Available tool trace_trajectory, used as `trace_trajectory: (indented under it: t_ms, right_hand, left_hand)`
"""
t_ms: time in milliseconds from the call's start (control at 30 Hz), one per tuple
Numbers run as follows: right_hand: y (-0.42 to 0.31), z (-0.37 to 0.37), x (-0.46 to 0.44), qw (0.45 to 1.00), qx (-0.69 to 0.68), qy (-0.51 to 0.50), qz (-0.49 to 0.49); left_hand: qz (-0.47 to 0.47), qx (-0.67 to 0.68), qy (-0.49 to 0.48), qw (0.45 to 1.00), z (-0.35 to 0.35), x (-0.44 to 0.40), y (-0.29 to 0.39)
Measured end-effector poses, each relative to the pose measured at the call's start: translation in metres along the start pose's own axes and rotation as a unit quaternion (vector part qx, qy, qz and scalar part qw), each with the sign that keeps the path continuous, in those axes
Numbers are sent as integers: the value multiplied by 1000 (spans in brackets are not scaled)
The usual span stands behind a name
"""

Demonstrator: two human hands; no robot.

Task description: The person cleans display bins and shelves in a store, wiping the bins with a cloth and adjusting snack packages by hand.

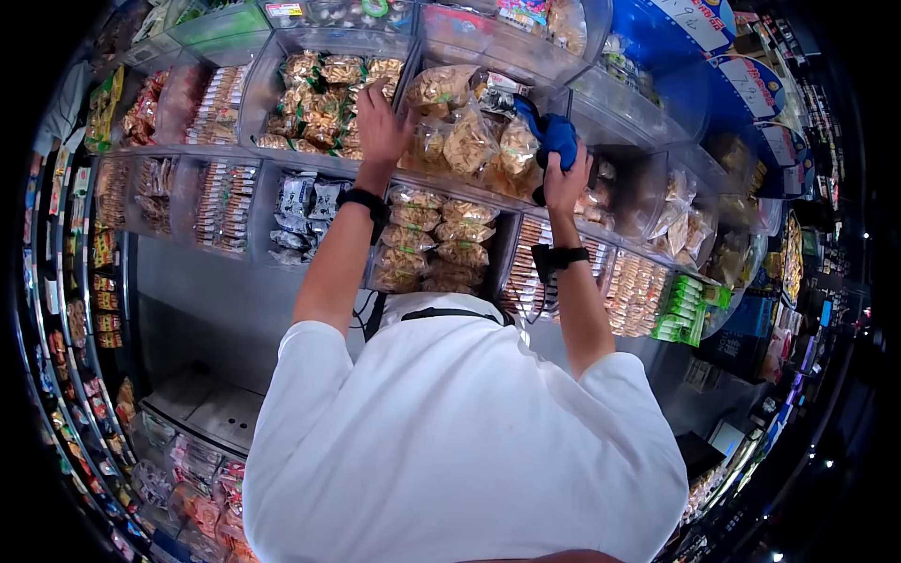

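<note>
Over the right edge of the upper bin (247, 98) of green-marked packets (324, 127), the left hand (380, 136) has its grip spread. By the next bin's right side, the right hand (569, 185) pinches a bunched blue cloth (561, 139). Clear bags (469, 143) there lean unevenly; nearer packets (409, 235) sit in orderly stacks.

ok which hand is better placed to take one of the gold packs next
Probably the left hand: it is open, right at the gold packs, with nothing visible in it, while the right hand grips a blue cloth farther right.
</note>
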State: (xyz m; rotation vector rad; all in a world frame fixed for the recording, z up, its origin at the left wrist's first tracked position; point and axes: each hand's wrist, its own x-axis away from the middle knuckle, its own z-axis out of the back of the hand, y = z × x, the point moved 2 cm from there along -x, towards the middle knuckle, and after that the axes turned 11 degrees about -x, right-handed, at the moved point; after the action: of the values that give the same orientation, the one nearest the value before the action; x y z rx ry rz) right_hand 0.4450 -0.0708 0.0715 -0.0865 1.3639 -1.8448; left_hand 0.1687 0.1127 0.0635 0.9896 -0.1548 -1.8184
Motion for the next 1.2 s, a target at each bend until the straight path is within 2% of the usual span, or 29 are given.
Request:
trace_trajectory:
  t_ms: [133,333,400,467,533,567,600,667,700,733,800,867,933,1000,1067,1133,1167,1200]
  right_hand:
    - [0,0,12,995,57,16,78]
    - [-25,-1,-21,997,64,26,-45]
    - [-45,7,-9,992,21,115,49]
    - [-87,19,21,988,-42,113,99]
    - [-128,33,62,991,-10,10,131]
    - [-139,37,83,988,-22,-43,146]
    - [-151,42,101,981,-35,-100,164]
    - [-158,47,130,977,-5,-190,101]
    - [-162,51,137,975,-24,-210,73]
    - [-165,55,143,971,-44,-232,43]
    - [-166,58,155,968,-31,-250,4]
    - [-169,57,159,967,-43,-250,2]
    - [-169,56,159,964,-70,-255,-20]
    - [-167,55,158,962,-78,-261,-28]
    - [-163,60,152,959,-71,-270,-36]
    - [-172,67,136,963,-34,-264,38]
    - [-171,68,128,964,-19,-251,81]
    - [-173,68,122,970,2,-217,105]
  left_hand:
    - [-5,1,-15,1000,0,-4,3]
    - [-41,29,-17,999,-2,-3,2]
    - [-16,59,-10,998,-9,-1,-5]
    - [-19,72,-2,997,-16,-6,-19]
    - [-76,56,57,994,-10,0,-13]
    - [-50,136,82,986,-7,2,-6]
    - [-53,132,73,987,0,5,-4]
    - [-36,336,42,940,26,21,19]
    - [12,453,-46,890,46,32,35]
    - [61,557,-133,817,64,46,50]
    - [-7,599,-324,732,86,76,69]
    - [6,580,-423,696,84,130,78]
    - [37,480,-570,666,81,179,75]
    - [108,481,-582,647,82,189,79]
    - [91,437,-602,662,83,175,76]
    - [47,460,-463,756,89,152,71]
    - [66,480,-451,750,94,133,66]
    - [13,489,-387,781,92,120,52]
